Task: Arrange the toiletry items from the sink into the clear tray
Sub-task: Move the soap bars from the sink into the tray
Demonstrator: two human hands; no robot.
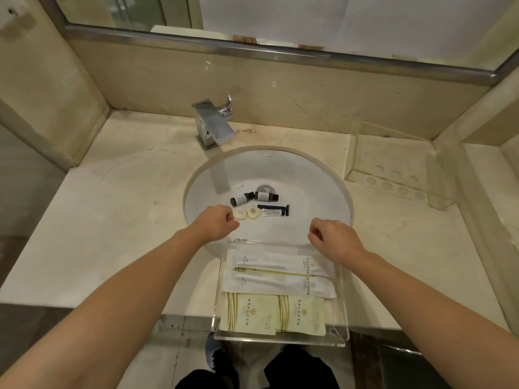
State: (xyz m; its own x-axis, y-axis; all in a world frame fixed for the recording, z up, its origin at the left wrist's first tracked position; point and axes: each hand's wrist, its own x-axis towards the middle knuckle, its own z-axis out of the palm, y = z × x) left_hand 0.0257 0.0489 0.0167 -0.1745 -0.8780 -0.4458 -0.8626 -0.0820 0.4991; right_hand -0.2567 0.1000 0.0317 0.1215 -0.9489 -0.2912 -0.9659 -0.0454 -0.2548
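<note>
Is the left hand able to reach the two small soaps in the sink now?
Probably yes. The left hand is right beside the soaps in the sink, appears to hold nothing, and nothing lies between them.

My arms come in from the near left and near right corners, bare as far as I can see them, the forearms angling inward toward the middle. My left hand (217, 223) is palm down and reaches a little farther than the other. Its fingers are loosely curled under, the thumb lies along the side of the forefinger, and it holds nothing. My right hand (334, 237) is also palm down, with the wrist turned so the knuckles point left. Its fingers are loosely curled, the thumb tip close to the forefinger, and it holds nothing either. The two hands are well apart.
</note>
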